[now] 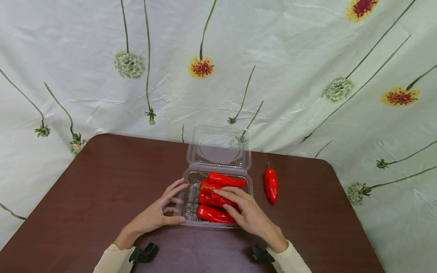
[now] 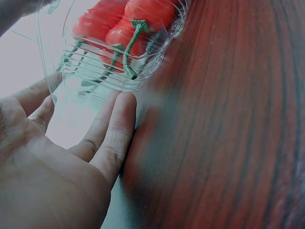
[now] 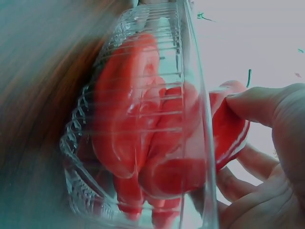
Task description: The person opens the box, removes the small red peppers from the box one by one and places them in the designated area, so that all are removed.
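A clear plastic clamshell box (image 1: 188, 203) lies with its lid raised, several red peppers (image 1: 227, 179) inside, their green stems toward the left. My right hand (image 1: 250, 212) reaches over the box's right side and grips a red pepper (image 1: 209, 198) between thumb and fingers; in the right wrist view this pepper (image 3: 228, 131) rises above the rim, over the others seen through the wall. At the box's left side is my left hand (image 1: 151, 217), fingers spread and relaxed. Its fingertips (image 2: 125, 102) are right at the clear wall in the left wrist view.
Another red pepper (image 1: 271, 185) lies on the dark brown table (image 1: 119, 170), to the right of the box. The transparent lid (image 1: 218, 148) leans back toward a pale flower-printed cloth (image 1: 273, 76) behind the table. Dark bands (image 1: 145, 253) circle the wrists.
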Available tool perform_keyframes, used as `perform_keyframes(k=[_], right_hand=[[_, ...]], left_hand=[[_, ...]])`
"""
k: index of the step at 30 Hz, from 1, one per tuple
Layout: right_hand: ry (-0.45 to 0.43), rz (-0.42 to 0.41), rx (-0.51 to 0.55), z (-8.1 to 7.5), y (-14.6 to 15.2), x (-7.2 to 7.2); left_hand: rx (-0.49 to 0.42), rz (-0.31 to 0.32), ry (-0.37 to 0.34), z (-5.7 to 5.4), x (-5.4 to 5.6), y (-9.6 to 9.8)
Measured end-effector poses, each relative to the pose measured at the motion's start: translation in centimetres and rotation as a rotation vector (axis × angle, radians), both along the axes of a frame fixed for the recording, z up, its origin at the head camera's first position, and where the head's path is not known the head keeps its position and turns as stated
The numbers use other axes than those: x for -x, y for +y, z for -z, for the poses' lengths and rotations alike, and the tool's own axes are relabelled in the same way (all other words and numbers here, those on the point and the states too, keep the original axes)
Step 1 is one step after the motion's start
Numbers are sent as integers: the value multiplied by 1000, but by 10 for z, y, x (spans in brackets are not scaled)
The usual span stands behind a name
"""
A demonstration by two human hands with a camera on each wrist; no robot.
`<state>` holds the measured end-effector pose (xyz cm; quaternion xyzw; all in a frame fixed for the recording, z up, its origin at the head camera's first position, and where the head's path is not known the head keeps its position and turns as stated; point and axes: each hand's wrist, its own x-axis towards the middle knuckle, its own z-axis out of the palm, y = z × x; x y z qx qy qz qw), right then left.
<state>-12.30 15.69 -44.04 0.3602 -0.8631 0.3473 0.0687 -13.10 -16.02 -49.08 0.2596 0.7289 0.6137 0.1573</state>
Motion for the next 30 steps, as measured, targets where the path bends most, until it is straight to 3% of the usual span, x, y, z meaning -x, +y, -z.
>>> perform_keyframes(k=[9,16,23,30], right_hand=[[51,25,27,-5,8,3],[16,75,88,-11,23,5],[14,189,119,-13,49,11],[-62,288,169,-11,81,24]], left_hand=[[3,-1,7,1,2,0],[-1,8,-12,3,0,-1],[-4,9,-19,2,-1,1],[10,-5,-13,-2,-1,1]])
